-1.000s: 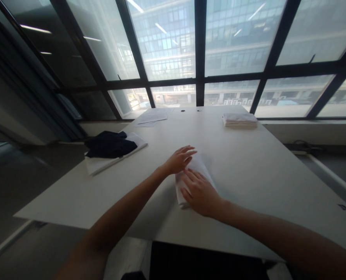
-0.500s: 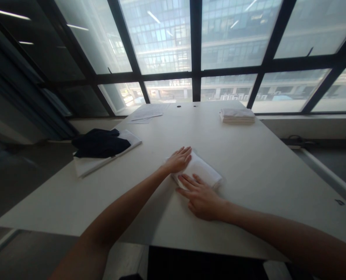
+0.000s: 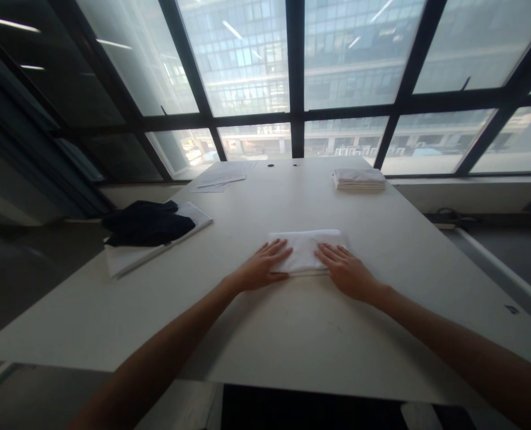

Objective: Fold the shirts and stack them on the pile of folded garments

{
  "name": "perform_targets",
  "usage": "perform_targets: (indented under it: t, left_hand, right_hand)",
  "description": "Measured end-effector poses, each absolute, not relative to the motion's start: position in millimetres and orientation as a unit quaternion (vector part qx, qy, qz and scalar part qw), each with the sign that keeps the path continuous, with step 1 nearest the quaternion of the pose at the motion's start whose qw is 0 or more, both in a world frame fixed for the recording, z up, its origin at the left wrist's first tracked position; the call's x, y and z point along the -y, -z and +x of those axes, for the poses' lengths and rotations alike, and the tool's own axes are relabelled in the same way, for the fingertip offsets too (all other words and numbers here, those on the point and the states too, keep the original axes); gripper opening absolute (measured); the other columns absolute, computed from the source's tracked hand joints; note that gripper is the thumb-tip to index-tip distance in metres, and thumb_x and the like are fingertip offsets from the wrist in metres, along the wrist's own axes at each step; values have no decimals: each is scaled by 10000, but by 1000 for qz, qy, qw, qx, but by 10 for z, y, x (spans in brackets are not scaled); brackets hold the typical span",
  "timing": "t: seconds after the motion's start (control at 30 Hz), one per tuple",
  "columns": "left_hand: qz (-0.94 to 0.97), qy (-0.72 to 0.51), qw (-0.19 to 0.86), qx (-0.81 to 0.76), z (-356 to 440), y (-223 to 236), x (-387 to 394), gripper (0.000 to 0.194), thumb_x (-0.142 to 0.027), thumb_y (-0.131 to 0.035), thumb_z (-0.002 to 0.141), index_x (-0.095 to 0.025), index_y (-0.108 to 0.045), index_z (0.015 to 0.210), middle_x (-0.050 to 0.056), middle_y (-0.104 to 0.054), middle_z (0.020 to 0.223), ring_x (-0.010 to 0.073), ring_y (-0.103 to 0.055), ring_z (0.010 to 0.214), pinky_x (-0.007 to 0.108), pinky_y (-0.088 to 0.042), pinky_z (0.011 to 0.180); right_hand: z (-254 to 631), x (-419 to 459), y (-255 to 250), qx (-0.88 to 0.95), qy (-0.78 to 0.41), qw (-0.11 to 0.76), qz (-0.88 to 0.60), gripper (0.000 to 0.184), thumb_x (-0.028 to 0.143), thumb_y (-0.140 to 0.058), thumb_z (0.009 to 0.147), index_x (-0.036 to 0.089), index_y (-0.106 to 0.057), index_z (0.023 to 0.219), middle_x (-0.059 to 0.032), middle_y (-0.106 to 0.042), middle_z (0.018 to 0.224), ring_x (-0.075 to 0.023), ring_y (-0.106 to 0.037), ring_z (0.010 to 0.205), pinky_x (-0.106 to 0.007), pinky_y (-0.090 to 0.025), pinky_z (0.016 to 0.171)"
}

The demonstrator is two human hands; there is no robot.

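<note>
A folded white cloth (image 3: 304, 251) lies flat on the table in front of me, its long edge roughly parallel to the table's front. My left hand (image 3: 265, 264) rests on its left end with the fingers spread. On the right end lies my right hand (image 3: 348, 272), palm down and fingers stretched out. Neither hand grips the fabric; both touch its top. Whether the cloth is a garment I cannot tell from its folds.
The white table (image 3: 287, 334) reaches to the window wall. At its far right sits a stack of folded white cloths (image 3: 359, 179). Dark navy fabric (image 3: 151, 224) lies on white folded cloth (image 3: 135, 258) at the left. Sheets of paper (image 3: 220, 175) lie at the back left.
The folded cloth has turned from a slant to square with the table. My left hand has moved nearer to me, my right hand rightward and farther forward; they now lie on opposite ends.
</note>
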State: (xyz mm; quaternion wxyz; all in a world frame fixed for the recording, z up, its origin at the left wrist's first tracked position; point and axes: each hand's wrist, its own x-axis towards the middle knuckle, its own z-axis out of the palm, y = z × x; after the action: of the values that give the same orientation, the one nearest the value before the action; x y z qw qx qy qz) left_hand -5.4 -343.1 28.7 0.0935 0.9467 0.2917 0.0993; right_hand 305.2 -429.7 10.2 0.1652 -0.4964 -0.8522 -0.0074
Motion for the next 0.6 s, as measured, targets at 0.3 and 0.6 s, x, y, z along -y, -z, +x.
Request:
perform_targets:
  t: [0.3, 0.6]
  left_hand:
    - [948, -102, 15, -302, 361, -457, 3662, 454, -343, -370, 1086, -183, -544, 1474, 170, -545, 1521, 316, -427, 1477, 552, -241, 1241]
    - [929, -74, 21, -361, 1108, -189, 3075, 683, -258, -518, 977, -122, -324, 1618, 189, -312, 1672, 321, -260, 1557, 561, -182, 1260]
  right_hand:
    - [2753, 4162, -433, 786, -46, 196, -584, 463, 212, -346, 1019, 125, -670, 1339, -150, -657, 1408, -258, -572, 1351, -389, -404, 1159]
    - [2274, 3386, -211, 699, -77, 233, -672, 569, 192, -254, 1036, -4, -423, 1543, -190, -449, 1602, -237, -391, 1496, -357, -246, 1234]
